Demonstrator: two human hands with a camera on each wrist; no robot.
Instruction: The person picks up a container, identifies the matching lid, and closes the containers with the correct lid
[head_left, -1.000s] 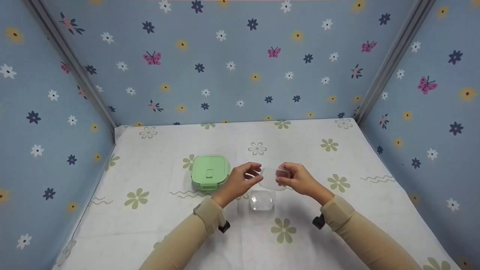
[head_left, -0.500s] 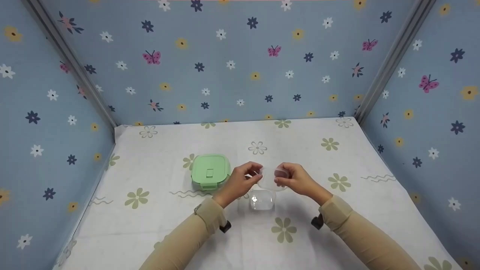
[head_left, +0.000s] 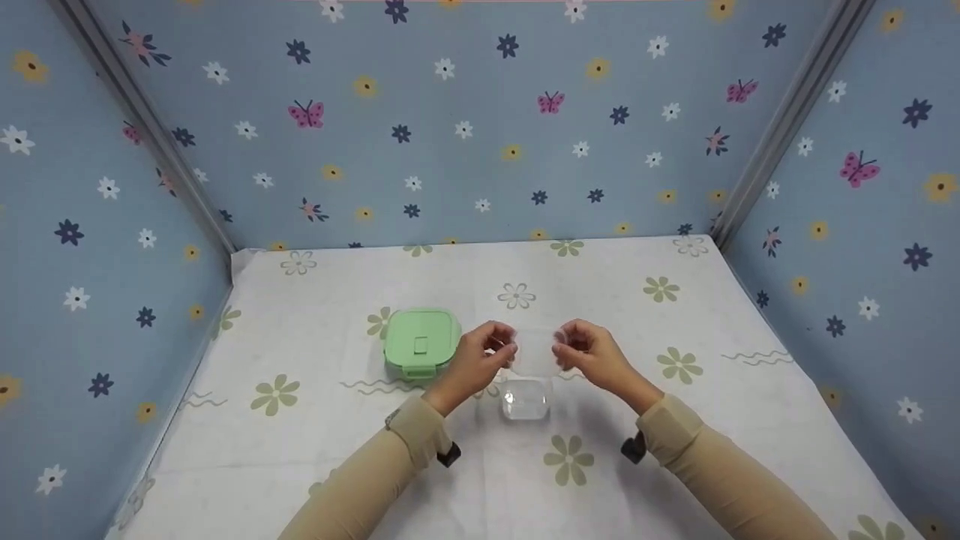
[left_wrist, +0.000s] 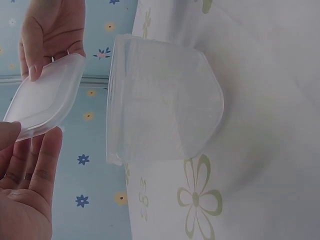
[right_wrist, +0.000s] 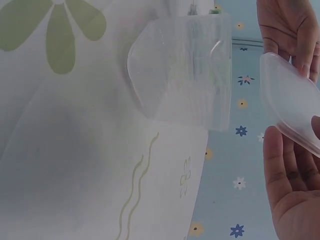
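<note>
Between both hands, above the table, is a translucent plastic lid with rounded corners. My left hand pinches its left edge, thumb on one face and fingers behind, as the left wrist view shows of the lid. The opposite edge is pinched by my right hand; in the right wrist view the lid is tilted. Just below and nearer to me stands a clear plastic food container on the cloth. Its rim faces up, with no cover on it in the left wrist view of the container.
A green-lidded square lunch box stands left of the container, close by my left hand. The white flowered tablecloth covers the table. Blue patterned panels enclose the back and both sides.
My left fingers, at first apart from the lid, have taken hold of its left edge. The right hand has shifted its grip out to the right edge. Container and lunch box stay put.
</note>
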